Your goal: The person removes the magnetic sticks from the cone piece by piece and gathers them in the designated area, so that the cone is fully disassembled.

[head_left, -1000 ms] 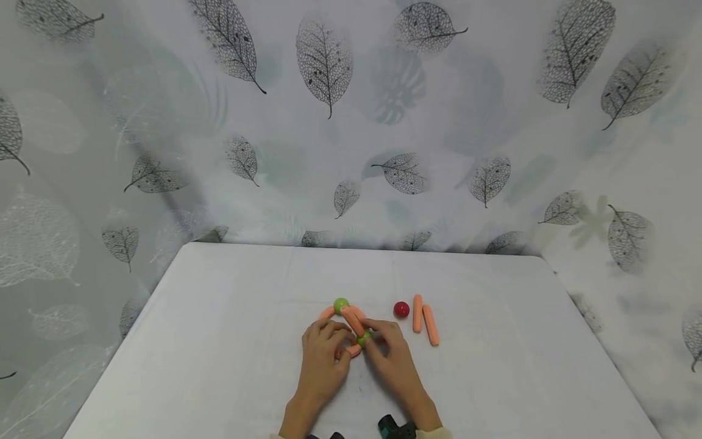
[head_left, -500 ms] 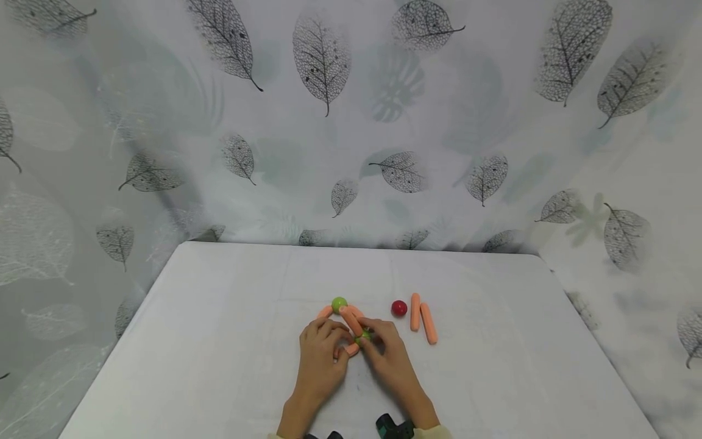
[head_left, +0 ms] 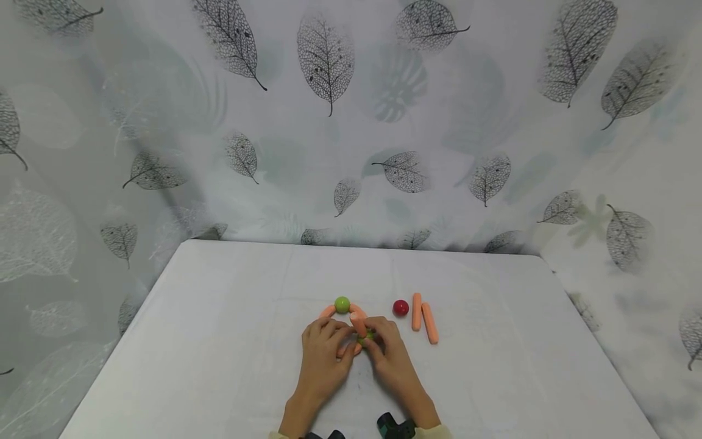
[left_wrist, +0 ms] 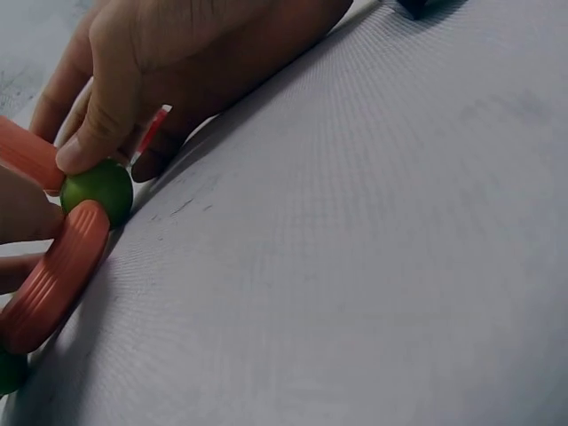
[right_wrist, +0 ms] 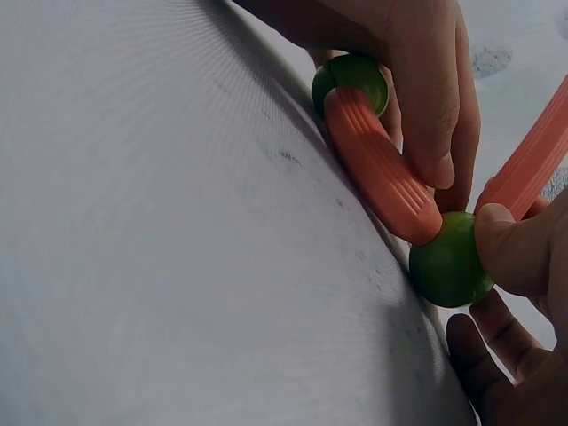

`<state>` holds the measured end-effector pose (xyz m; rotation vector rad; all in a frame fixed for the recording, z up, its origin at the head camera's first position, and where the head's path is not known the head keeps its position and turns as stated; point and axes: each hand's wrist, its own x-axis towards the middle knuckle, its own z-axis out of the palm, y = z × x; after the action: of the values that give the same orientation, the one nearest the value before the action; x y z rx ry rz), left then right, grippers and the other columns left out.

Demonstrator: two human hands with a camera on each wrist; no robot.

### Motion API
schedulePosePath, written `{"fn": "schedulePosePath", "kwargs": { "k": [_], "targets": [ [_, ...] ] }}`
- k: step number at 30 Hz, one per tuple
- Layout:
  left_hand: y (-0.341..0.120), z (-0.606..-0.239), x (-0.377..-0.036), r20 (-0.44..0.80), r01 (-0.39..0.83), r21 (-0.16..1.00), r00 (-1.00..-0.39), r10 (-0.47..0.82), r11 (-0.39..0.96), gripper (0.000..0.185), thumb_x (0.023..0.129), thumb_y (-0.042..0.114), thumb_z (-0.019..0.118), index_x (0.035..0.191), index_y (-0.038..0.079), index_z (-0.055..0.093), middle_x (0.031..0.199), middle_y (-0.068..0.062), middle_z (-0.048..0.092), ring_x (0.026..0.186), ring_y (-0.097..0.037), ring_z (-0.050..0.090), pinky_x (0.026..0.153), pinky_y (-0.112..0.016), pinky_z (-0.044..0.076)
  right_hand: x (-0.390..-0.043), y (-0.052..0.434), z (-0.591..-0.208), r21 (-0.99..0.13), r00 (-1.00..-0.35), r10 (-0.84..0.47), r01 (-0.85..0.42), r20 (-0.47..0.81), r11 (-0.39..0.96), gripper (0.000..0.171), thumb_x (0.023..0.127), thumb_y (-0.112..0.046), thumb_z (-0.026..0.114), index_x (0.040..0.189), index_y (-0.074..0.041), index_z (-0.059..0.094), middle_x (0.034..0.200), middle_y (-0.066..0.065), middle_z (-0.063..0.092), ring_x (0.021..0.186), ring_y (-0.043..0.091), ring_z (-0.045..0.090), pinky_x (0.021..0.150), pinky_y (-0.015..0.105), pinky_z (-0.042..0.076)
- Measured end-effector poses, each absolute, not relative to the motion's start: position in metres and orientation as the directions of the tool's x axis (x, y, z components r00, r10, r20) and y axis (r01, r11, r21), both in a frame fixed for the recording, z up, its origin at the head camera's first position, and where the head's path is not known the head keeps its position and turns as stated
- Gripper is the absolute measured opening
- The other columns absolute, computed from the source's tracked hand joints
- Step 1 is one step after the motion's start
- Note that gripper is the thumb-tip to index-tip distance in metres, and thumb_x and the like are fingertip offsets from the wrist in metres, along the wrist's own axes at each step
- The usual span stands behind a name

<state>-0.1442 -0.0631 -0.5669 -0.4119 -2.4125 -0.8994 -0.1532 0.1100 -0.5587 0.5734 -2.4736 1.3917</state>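
A hand reaches in from the top, its thumb tip pressing on a green ball. A ribbed orange stick touches the ball from below and lies on the white tabletop. Another orange stick meets the ball from the upper left.

A red ball lies on the white table, with two loose orange sticks just beside it, lying side by side. A leaf-patterned cloth backdrop hangs behind the table.
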Motion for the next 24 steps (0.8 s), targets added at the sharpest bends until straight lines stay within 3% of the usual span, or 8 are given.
{"fn": "schedulePosePath", "kwargs": {
  "k": [6,24],
  "targets": [
    [-0.0634,-0.5683,-0.1444,0.558,0.436,0.513,-0.824,0.098,0.740,0.026,0.081,0.020,0.086,0.107,0.020,0.081,0.105,0.006,0.073,0.113,-0.026,0.058,0.105,-0.060,0.039,-0.1529,0.1097,-0.5570,-0.777,-0.901,-0.211,-0.434,0.379,0.456,0.039,0.089,-0.001,0.074,0.120,-0.022,0.066,0.114,-0.010,0.068,0.100,0.014,0.056,0.087,0.031,0.050],
    [-0.0635,-0.5637,-0.1421,0.558,0.430,0.514,-0.825,0.091,0.742,0.026,0.081,0.019,0.087,0.106,0.024,0.082,0.102,0.006,0.074,0.112,-0.025,0.059,0.104,-0.060,0.038,-0.1509,0.1084,-0.5549,-0.820,-0.941,-0.129,-0.337,0.314,0.463,0.041,0.085,0.000,0.081,0.116,-0.023,0.067,0.106,-0.009,0.068,0.092,0.014,0.063,0.079,0.027,0.054]
  ]
}}
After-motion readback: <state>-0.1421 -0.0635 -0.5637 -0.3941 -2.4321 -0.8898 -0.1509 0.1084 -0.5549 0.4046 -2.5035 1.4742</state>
